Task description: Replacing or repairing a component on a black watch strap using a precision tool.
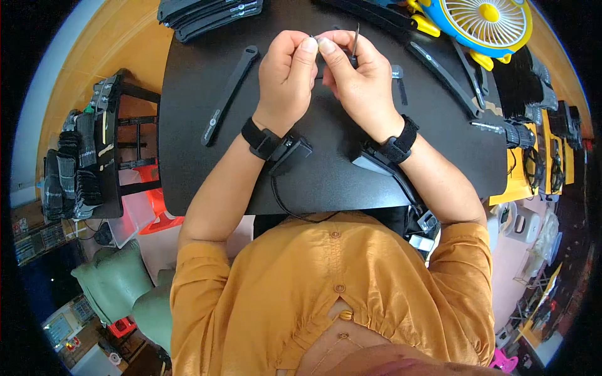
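Observation:
Over the middle of a black table [194, 113], my left hand [287, 72] and my right hand [359, 75] meet fingertip to fingertip. Between the thumbs and forefingers they pinch a small grey part [318, 40]; its shape is too small to tell. My right hand also holds a thin dark tool [355, 45] that sticks upward from its fingers. Each wrist wears a black band with a small black box [290, 150] and a cable. A black strap [229, 94] lies flat on the table to the left of my left hand.
A stack of black straps [207, 14] sits at the table's far left edge. A blue and yellow fan [483, 22] stands far right, with more straps [442, 75] beside it. A black rack of strap bundles [81, 156] stands at left, yellow bins [545, 163] at right.

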Tool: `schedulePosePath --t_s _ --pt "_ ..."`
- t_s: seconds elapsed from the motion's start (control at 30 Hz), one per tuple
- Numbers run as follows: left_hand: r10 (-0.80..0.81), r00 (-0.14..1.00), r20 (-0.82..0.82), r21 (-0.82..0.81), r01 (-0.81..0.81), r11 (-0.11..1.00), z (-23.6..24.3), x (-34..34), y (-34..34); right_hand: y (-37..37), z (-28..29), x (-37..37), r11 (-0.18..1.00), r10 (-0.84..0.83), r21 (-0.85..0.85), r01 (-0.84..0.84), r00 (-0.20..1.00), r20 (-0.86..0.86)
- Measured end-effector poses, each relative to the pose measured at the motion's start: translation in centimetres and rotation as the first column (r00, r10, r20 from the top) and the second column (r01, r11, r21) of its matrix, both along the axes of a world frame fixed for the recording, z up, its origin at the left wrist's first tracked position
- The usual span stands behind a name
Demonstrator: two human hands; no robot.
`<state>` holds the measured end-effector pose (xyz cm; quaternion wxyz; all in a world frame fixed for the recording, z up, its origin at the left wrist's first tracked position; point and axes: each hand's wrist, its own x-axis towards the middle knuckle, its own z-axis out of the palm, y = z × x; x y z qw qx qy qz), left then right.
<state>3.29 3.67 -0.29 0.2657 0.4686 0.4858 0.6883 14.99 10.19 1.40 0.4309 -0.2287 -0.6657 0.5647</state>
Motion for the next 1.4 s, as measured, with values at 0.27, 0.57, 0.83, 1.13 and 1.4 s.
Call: schedulePosePath --t_s 0.27,0.57,0.83,1.13,1.4 --pt "0.205 0.88 -0.428 0.098 -0.181 0.979 -0.8 0.3 0.6 0.4 -0.5 0.0 0.973 -0.144 0.187 0.134 0.989 0.039" --pt "-0.075 0.997 -0.021 0.046 0.075 0.996 0.0 0.4 0.4 0.2 0.3 0.5 0.993 0.112 -0.035 -0.117 0.986 -0.127" --pt "0.004 0.997 -0.08 0.041 -0.001 0.999 -0.6 0.1 0.6 0.1 -0.5 0.0 0.967 0.101 -0.211 -0.144 0.975 -0.2" --pt "0.147 0.938 -0.315 0.011 -0.151 0.988 -0.8 0.4 0.8 0.3 -0.3 0.1 0.981 0.01 -0.195 -0.012 1.0 -0.012" --pt "0.129 0.948 -0.289 -0.019 -0.14 0.99 -1.2 0.5 1.0 0.8 -0.1 0.2 0.892 0.175 -0.379 -0.247 0.961 -0.215"
